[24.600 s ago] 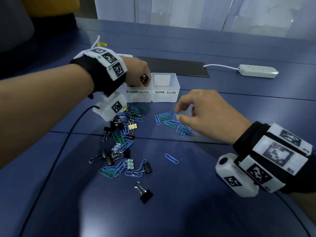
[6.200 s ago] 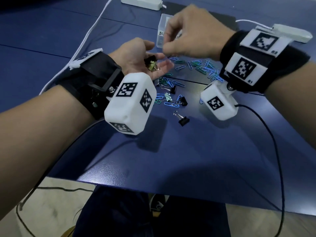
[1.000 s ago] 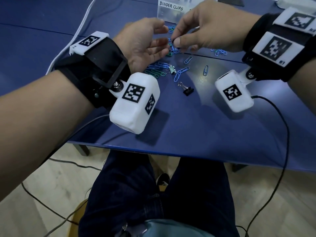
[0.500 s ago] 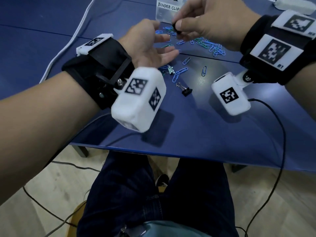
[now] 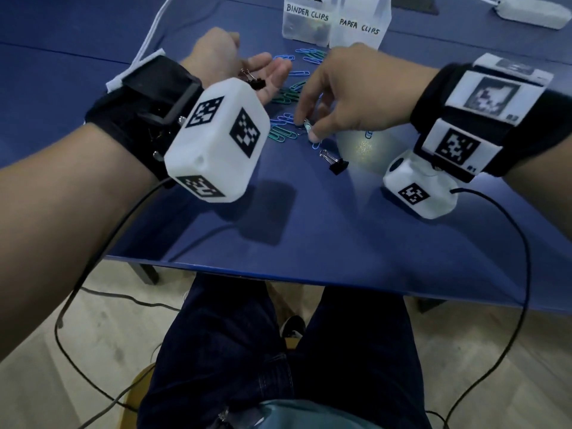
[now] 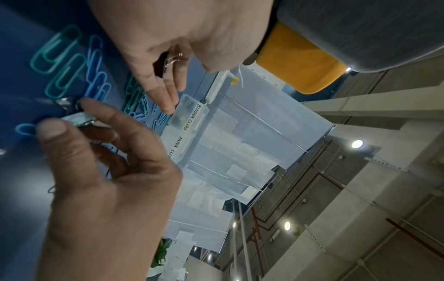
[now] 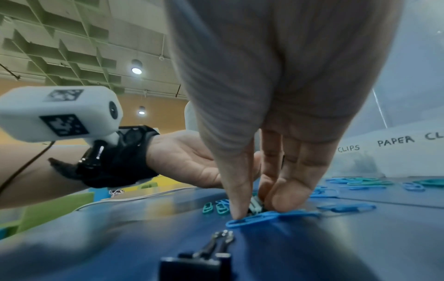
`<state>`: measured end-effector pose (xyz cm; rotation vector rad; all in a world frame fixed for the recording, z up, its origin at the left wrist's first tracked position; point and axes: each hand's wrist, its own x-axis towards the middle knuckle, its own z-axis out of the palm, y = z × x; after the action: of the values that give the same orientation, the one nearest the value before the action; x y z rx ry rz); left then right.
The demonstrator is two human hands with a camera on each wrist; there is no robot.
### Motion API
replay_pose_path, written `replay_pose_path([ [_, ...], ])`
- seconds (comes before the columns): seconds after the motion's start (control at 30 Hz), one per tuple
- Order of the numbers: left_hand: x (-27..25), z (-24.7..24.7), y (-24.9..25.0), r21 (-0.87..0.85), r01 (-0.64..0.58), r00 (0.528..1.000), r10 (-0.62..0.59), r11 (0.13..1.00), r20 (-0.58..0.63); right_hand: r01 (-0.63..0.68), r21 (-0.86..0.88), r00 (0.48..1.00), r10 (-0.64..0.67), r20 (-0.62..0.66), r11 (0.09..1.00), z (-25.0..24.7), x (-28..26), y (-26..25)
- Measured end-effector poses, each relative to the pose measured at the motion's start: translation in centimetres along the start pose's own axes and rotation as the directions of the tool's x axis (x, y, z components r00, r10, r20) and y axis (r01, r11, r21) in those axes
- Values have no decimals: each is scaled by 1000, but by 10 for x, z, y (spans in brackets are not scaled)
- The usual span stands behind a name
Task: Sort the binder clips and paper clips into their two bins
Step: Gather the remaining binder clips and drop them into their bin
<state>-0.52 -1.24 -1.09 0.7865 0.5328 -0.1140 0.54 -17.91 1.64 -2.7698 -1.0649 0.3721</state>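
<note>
My left hand (image 5: 257,65) is held palm up above the blue table, fingers relaxed, with a black binder clip (image 5: 256,82) lying in the palm; the same binder clip (image 6: 165,61) shows in the left wrist view. My right hand (image 5: 306,129) reaches down and pinches a small pale green binder clip (image 5: 307,126) on the table between thumb and fingers, the pale clip (image 7: 255,205) seen close up. Another black binder clip (image 5: 337,165) lies just in front of it. Blue and green paper clips (image 5: 283,131) are scattered around. The "BINDER CLIPS" bin (image 5: 305,24) and "PAPER CLIPS" bin (image 5: 360,30) stand behind.
A white power strip (image 5: 530,13) and a dark mat lie at the far right of the table (image 5: 340,236). A white cable (image 5: 151,32) runs along the far left. The table's near edge is close to my lap, with wrist camera cables hanging over it.
The right hand has come down from above the left palm to the table and now pinches the pale green clip. A black binder clip now lies in the left palm.
</note>
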Motion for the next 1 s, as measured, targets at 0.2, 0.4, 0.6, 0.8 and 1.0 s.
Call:
replay_pose_path([
  [0.2, -6, 3, -4, 57, 6, 1000, -7, 998, 30, -12, 36, 999, 13, -37, 999, 0, 3, 3],
  [0.4, -7, 6, -14, 110, -17, 1000, 15, 994, 15, -26, 203, 966, 77, -247, 979, -12, 2, 15],
  [0.6, -12, 15, -26, 57, 95, 984, -102, 994, 143, -2, 252, 966, 68, -250, 968, -20, 6, 3],
  [0.8, -9, 19, -19, -8, 121, 985, -120, 993, 121, 52, 143, 962, -11, -273, 988, -21, -17, 8],
  [1.0, -2, 12, -12, 32, 46, 999, -47, 998, 23, 71, -94, 986, -56, 159, 993, -1, -38, 6],
])
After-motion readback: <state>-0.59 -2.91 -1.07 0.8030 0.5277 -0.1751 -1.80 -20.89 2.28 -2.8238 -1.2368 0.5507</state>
